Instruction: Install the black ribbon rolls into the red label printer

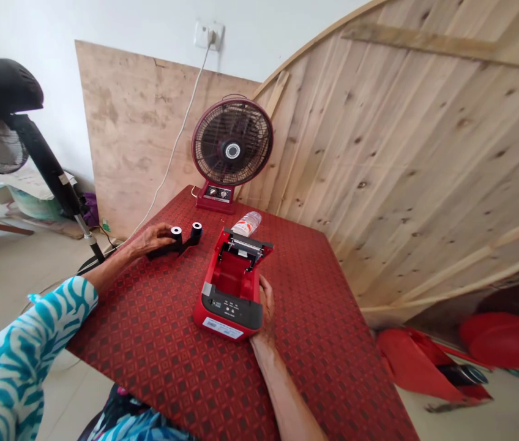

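Observation:
A red and black printer [229, 315] stands on the red patterned table [305, 367] with its lid raised and its inside showing. Against its right side rests my right hand [266, 309], fingers wrapped round the side and partly hidden. To the left of the printer are two small black rolls with white cores, a left roll [176, 236] and a right roll [196, 231], with dark ribbon between them. My left hand [158, 237] has its fingers on the left roll.
Behind the printer a clear plastic bottle [248, 223] lies on its side. A dark red fan [232, 150] stands at the table's back edge, near a white cable [181, 125]. A black standing fan [43, 153] is at the left, and red stools [507, 339] are at the right.

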